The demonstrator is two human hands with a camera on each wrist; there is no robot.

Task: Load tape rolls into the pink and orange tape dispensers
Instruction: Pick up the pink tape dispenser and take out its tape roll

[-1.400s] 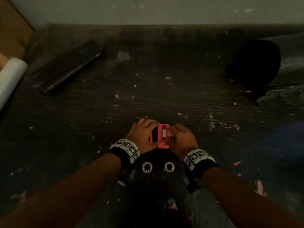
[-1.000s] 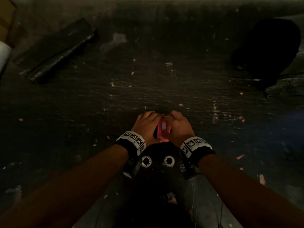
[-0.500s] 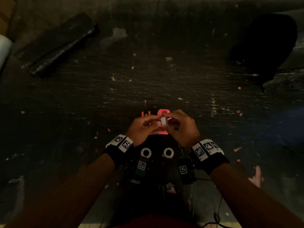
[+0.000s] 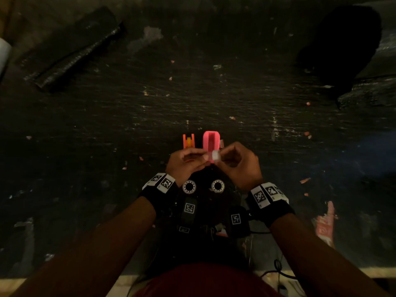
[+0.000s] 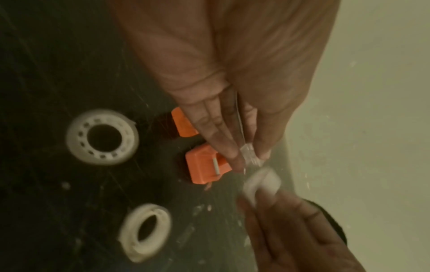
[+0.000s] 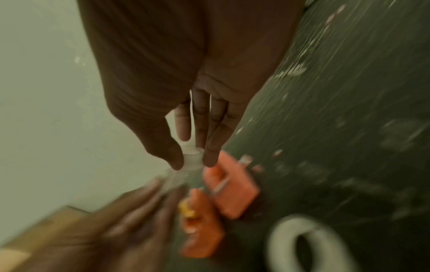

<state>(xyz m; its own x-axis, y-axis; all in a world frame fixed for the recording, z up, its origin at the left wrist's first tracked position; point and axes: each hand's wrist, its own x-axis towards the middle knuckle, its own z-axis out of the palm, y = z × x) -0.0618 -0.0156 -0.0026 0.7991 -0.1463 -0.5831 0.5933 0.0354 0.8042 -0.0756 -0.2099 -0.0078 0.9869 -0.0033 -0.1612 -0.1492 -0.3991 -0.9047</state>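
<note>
The step, as I judged it, was freeing the loose end of the tape before seating the roll in the pink dispenser. To do it well I wanted to keep the strip taut and short, so it would not fold back on itself, and to keep the roll square to the slot.

Nearest me, at lower centre of the head view, two spare rolls (image 4: 189, 186) lay flat on the dark table (image 4: 85, 168), side by side, just below my wrists.

Above them my hands met. My right hand (image 4: 240, 166) pinched the small white roll (image 4: 215, 155) between thumb and fingertips, the other fingers loosely curled. My left hand (image 4: 186, 162) was narrowed to a pinch on the clear tape end (image 5: 248, 149), thumb against forefinger, just beside the roll. The strip between them was short; in the right wrist view it was too blurred to read.

Just beyond my fingers, at centre frame, the pink dispenser (image 4: 211, 142) stood with its open slot up, empty as far as I could tell. The orange dispenser (image 4: 188, 141) stood just to its left, with something yellow in it.

Farther off, a dark flat bundle (image 4: 72, 50) lay at upper left and a black shape (image 4: 340, 41) at upper right.
</note>
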